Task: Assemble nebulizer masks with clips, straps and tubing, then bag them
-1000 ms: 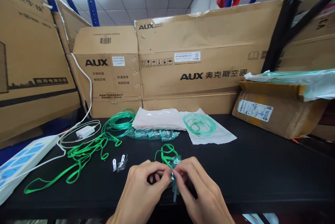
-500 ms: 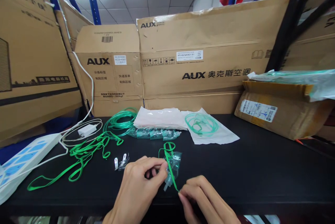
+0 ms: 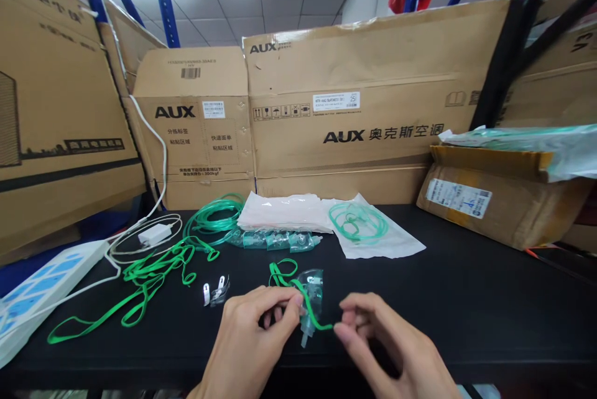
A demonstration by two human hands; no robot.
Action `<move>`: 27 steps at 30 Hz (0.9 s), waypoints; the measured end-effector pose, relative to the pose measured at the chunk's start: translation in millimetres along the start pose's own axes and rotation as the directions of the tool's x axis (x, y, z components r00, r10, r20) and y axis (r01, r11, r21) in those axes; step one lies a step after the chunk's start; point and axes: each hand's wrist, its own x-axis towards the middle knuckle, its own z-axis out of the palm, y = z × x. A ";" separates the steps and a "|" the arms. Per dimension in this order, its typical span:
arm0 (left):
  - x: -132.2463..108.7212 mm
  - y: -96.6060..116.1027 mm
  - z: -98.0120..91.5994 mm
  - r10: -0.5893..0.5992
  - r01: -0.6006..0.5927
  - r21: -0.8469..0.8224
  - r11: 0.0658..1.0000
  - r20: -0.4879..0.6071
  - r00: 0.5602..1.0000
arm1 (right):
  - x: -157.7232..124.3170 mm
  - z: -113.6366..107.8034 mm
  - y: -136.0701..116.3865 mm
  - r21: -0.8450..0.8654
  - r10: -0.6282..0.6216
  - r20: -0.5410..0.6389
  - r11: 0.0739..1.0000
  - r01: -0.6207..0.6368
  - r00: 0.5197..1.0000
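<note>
A clear green oxygen mask [image 3: 315, 287] lies in front of me on the black table, its narrow connector pointing towards me. My left hand [image 3: 254, 330] is closed, thumb and forefinger pinching a green elastic strap [image 3: 308, 302] over the mask's left side. One part of the strap loops away behind the fingertips; its free end reaches right across the mask. My right hand [image 3: 385, 340] is beside that end, thumb and fingers apart, with the strap tip close to the thumb. Whether they touch I cannot tell.
Left lie more green straps [image 3: 158, 271], small white metal clips [image 3: 219, 287] and a power strip [image 3: 51, 293]. Behind are coiled green tubing [image 3: 212, 219], several bagged masks [image 3: 280, 240], white pouches [image 3: 284, 211] and tubing on a pouch [image 3: 359, 225]. A cardboard box [image 3: 504, 200] stands right.
My right hand has let go of the strap's end and moved right and up, its fingers opening. The strap's far loop has shifted left. My left hand keeps its pinch.
</note>
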 end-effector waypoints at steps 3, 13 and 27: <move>-3.4 0.9 4.9 0.008 -0.006 -0.062 0.998 0.038 0.999 | 15.6 -1.0 1.5 0.171 0.207 0.077 0.961 -0.217 0.975; 1.2 -4.6 -14.6 -0.007 0.006 0.024 1.000 0.013 1.000 | 34.0 7.6 10.1 0.409 0.251 0.263 0.845 -0.344 0.931; 85.4 -42.2 -20.2 -0.062 -0.127 0.427 0.896 0.401 0.914 | 36.1 8.3 12.6 0.396 0.244 0.276 0.852 -0.341 0.930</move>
